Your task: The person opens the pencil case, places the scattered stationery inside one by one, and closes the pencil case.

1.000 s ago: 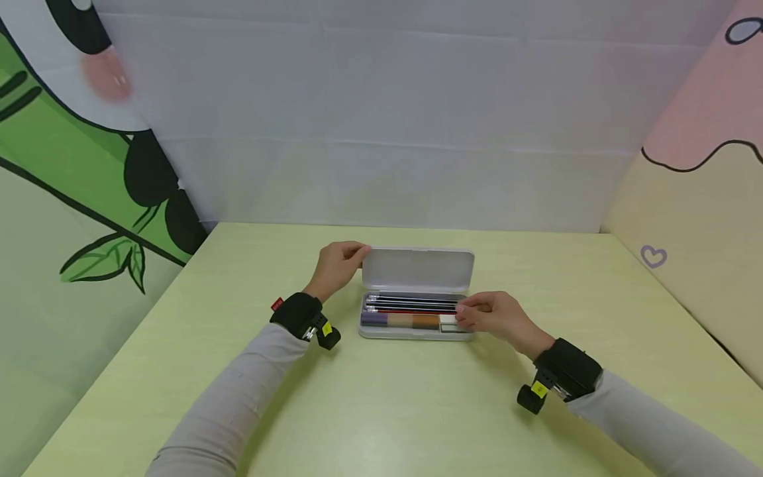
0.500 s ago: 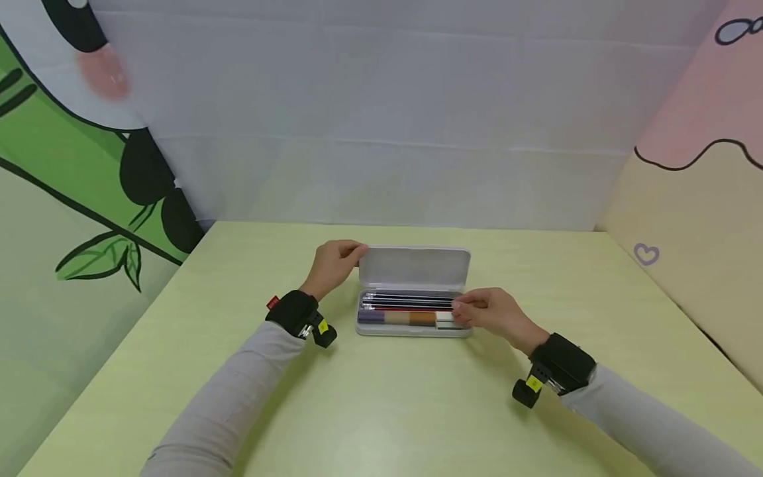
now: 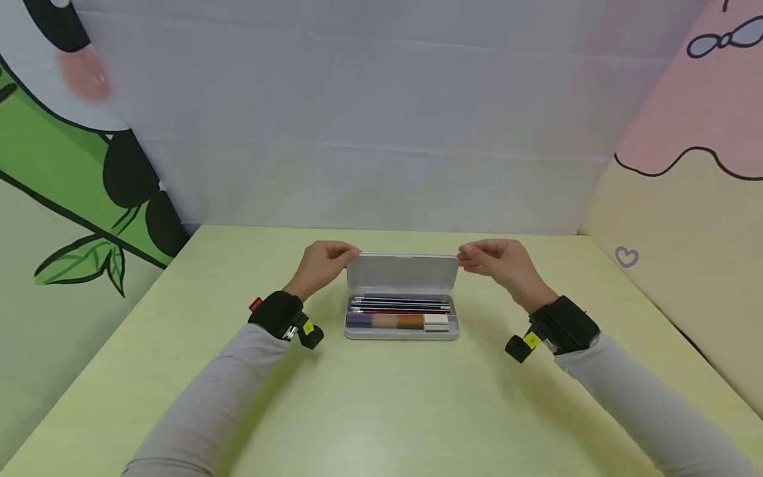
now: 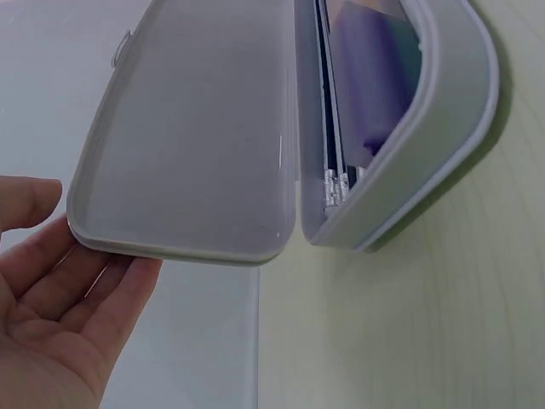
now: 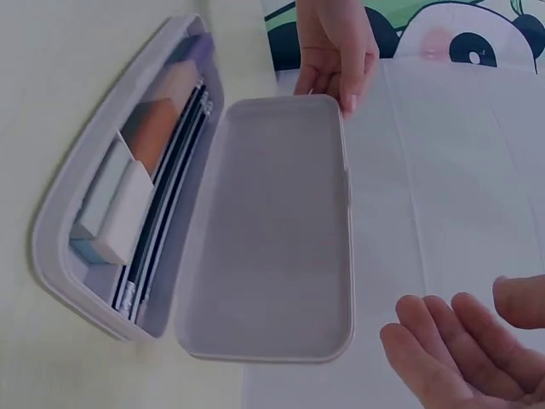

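A white pencil case [image 3: 402, 335] lies on the table with its lid [image 3: 402, 273] raised. Inside are several dark pencils [image 3: 399, 305], a red one, a roll-like item [image 3: 384, 321] in purple, tan and orange-brown, and two white eraser-like blocks [image 5: 123, 209]. My left hand [image 3: 322, 266] holds the lid's upper left corner, its fingers behind the lid [image 4: 183, 128] and the thumb at the edge. Beside the upper right corner is my right hand [image 3: 503, 270]; in the right wrist view its fingers [image 5: 426, 341] are apart from the lid and hold nothing.
The pale yellow-green table [image 3: 381, 404] reaches back to a white cloth backdrop [image 3: 369, 132]. Cartoon-printed panels stand along the left and right sides. Both wrists wear black straps with small cameras [image 3: 518, 348].
My right hand has left the right end of the case and risen to beside the lid's upper right corner. The left hand stays at the lid. The head view has shifted slightly right.
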A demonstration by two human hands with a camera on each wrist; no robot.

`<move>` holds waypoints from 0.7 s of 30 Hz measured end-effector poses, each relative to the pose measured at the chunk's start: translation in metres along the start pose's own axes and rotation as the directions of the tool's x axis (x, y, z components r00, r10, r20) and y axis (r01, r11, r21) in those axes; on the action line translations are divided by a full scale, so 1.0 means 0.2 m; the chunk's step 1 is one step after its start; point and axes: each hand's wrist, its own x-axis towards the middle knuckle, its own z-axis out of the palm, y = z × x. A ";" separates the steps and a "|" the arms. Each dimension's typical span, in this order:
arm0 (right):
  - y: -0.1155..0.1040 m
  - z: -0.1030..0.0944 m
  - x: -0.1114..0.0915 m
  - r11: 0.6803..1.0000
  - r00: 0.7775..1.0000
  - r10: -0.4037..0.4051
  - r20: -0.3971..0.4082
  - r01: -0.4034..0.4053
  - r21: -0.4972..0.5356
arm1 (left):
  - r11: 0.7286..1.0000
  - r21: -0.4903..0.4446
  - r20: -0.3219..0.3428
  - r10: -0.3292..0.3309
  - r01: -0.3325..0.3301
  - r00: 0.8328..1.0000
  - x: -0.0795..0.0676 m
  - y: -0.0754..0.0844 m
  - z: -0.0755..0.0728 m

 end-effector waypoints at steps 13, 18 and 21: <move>0.20 0.05 0.09 0.995 0.998 0.060 0.005 -0.059 -0.080 | 0.997 0.053 0.150 0.041 -0.049 0.988 -0.10 0.05 0.01; 0.25 0.14 0.02 0.970 0.998 0.032 0.053 -0.019 -0.244 | 0.986 0.127 0.266 0.067 -0.104 0.962 -0.17 0.04 0.03; 0.25 0.21 -0.03 0.902 0.996 -0.067 0.051 0.083 -0.423 | 0.974 0.170 0.285 0.100 -0.153 0.953 -0.22 0.03 0.04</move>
